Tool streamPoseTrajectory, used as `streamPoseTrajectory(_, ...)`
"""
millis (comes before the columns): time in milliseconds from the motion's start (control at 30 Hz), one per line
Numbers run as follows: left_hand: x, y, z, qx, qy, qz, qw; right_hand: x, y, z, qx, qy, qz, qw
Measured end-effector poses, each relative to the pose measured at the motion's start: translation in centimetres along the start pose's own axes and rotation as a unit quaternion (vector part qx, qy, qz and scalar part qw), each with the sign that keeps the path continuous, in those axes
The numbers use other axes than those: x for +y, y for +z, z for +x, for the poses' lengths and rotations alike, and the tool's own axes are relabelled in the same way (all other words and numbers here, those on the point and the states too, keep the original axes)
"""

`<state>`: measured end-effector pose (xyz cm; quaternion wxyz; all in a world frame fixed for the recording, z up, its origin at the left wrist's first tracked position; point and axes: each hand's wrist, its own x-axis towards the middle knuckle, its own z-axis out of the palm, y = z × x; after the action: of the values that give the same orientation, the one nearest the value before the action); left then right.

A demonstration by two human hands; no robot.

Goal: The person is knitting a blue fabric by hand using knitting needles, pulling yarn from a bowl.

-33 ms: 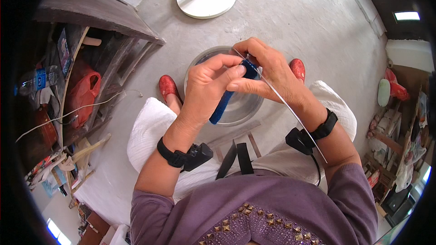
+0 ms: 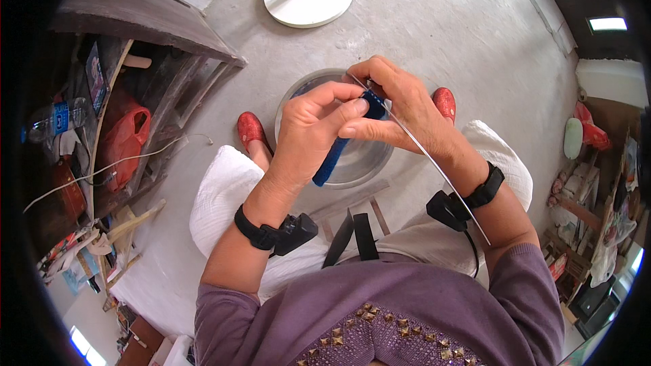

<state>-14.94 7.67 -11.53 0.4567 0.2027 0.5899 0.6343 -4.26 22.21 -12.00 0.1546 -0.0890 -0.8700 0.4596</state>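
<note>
My left hand [image 2: 305, 125] pinches the upper end of a narrow dark blue knitted strip [image 2: 329, 164] between thumb and fingers. The strip hangs down beside that hand, partly covered by it. A long thin knitting needle [image 2: 444, 177] passes by the strip's top edge, where a row of stitches shows. From there the needle slants back over my right wrist and forearm. My right hand [image 2: 407, 105] is closed around the needle and the strip's edge, its thumb stretched toward the left fingertips. Its fingertips are partly hidden, and whether a second needle is there I cannot tell.
Below my hands a round metal basin [image 2: 296, 88] stands on the floor between two red shoes [image 2: 251, 131]. Farther off is a white round stand base [image 2: 325, 3]. A dark wooden cabinet [image 2: 163, 10] with cluttered shelves is at left; piled goods line the right.
The needle has slid very slightly back toward my right forearm. Both hands and the blue strip stay almost in the same place.
</note>
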Motion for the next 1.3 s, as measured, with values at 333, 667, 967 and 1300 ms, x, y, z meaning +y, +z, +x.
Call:
streamPoseTrajectory(333, 0.5, -0.5, 0.1, 0.038, -0.002, -0.07, 0.997, -1.0, -0.7, -0.2, 0.099, -0.014, -0.025, 0.995)
streamPoseTrajectory(667, -0.1, -0.9, 0.7, 0.099, 0.032, -0.139, 0.985, -1.3, -0.6, -0.4, 0.082, -0.053, -0.042, 0.994)
streamPoseTrajectory(967, 0.5, -1.5, 0.5, 0.057, -0.013, -0.132, 0.99, -1.6, -2.1, -0.9, 0.005, 0.141, 0.182, 0.973)
streamPoseTrajectory(1300, 0.8, -1.5, 0.4, -0.001, -0.034, -0.151, 0.988, -1.0, -0.6, -0.9, 0.031, 0.105, 0.163, 0.981)
